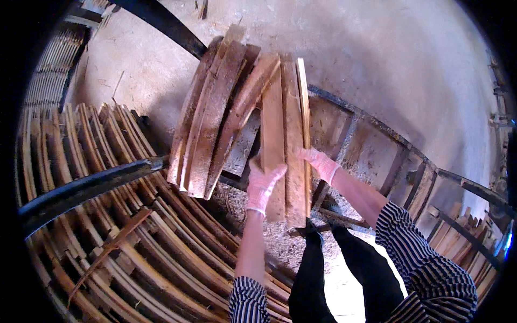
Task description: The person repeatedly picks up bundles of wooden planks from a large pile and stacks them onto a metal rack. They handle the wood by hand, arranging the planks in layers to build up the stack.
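Note:
My left hand (260,187), in a pale pink work glove, grips the left edge of a wooden board (273,134), with its thumb over the face. My right hand (320,163), gloved the same way, closes on a second wooden board (294,124) and a narrow light strip (304,102) at the right. These boards stand side by side, long ends pointing away from me. Just left of them, several rough brown boards (212,113) lie stacked over a dark metal frame (344,142). My fingers beneath the boards are hidden.
A large layered pile of long wooden strips (145,242) fills the lower left, crossed by a dark metal bar (91,185). Another dark bar (161,24) runs in from the top. More wood pieces (463,242) stand at the right. The floor (388,48) is grey concrete.

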`<state>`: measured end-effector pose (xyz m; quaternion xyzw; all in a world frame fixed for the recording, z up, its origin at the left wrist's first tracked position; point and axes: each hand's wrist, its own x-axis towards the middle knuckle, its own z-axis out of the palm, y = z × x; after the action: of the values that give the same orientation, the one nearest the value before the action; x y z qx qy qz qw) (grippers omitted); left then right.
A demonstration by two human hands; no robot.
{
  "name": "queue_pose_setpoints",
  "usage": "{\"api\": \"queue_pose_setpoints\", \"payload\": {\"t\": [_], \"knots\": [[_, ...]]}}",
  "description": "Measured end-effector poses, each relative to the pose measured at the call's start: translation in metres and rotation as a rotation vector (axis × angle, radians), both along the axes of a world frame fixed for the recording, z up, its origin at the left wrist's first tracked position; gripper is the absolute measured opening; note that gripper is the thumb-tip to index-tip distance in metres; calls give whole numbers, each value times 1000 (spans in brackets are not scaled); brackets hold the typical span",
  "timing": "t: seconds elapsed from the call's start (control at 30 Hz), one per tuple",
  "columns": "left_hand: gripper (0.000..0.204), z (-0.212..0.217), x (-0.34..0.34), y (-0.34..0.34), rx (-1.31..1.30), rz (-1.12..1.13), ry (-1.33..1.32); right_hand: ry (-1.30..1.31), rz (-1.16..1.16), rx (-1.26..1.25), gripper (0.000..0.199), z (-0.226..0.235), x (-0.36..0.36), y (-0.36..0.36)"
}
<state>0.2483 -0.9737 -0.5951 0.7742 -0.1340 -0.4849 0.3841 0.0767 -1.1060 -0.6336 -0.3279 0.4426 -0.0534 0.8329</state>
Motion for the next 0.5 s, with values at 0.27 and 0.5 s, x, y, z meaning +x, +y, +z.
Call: {"api": "queue_pose_setpoints", "payload": {"t": [0.27,0.5], "knots": [[60,118,-111,76,-20,36,554,71,67,286,43,150,-118,49],[52,240,-193,134,167,336,1022,373,68,576,58,286,-169,110]]}}
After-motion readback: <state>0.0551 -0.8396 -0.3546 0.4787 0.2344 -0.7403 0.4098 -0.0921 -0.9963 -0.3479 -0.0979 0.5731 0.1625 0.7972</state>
